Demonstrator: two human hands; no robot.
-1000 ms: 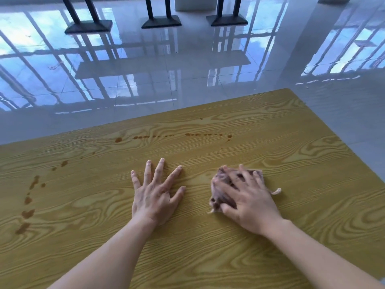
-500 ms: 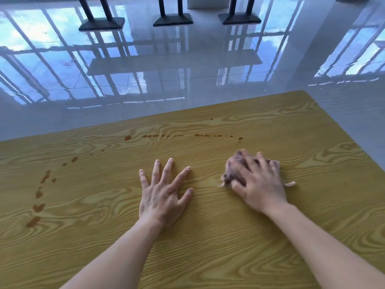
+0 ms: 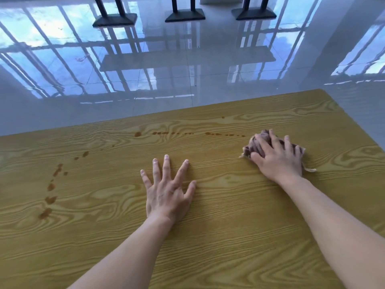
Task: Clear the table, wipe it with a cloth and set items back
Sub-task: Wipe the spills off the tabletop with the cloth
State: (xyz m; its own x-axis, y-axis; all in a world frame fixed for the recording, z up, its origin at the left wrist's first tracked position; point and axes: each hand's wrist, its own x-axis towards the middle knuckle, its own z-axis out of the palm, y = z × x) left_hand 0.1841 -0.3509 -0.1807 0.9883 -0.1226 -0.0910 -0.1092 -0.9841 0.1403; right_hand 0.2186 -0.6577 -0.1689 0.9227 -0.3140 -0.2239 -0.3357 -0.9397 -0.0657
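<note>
A yellow wood-grain table (image 3: 229, 236) fills the lower part of the view. My right hand (image 3: 277, 159) presses a crumpled purplish cloth (image 3: 255, 146) flat on the table at the right, just past the end of a line of brown drips (image 3: 173, 133). More brown stains (image 3: 51, 199) run down the left side of the tabletop. My left hand (image 3: 168, 190) lies palm down with fingers spread near the table's middle, holding nothing.
Beyond the table's far edge is a glossy tiled floor (image 3: 187, 69) reflecting windows. Three black table or chair bases (image 3: 184, 14) stand on it at the top. The table's right edge (image 3: 358, 130) runs close to my right hand.
My right hand has slid the cloth away from me and to the right, up to the end of the drip line. The left hand stays flat in place.
</note>
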